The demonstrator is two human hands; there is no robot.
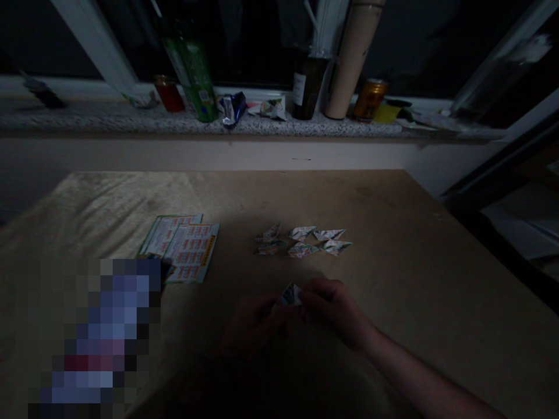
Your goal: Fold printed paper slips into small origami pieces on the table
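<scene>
Between my two hands, low over the table, is a small folded piece of printed paper (290, 294) with a pointed top. My left hand (255, 323) pinches it from the left, deep in shadow. From the right, the thumb and fingers of my right hand (334, 302) close on its other edge. Just beyond, several folded paper shapes (302, 249) with pointed ends lie in two rows on the table. Left of them rest flat printed sheets (192, 250) with grids of red figures, overlapping one another.
The brown table (384, 215) meets a wall below a granite sill (262, 125). On the sill stand a green bottle (201, 87), a dark bottle (308, 87), a tall tube (351, 64), an orange can (370, 100) and a red jar (169, 94). A pixelated patch (109, 326) covers the lower left.
</scene>
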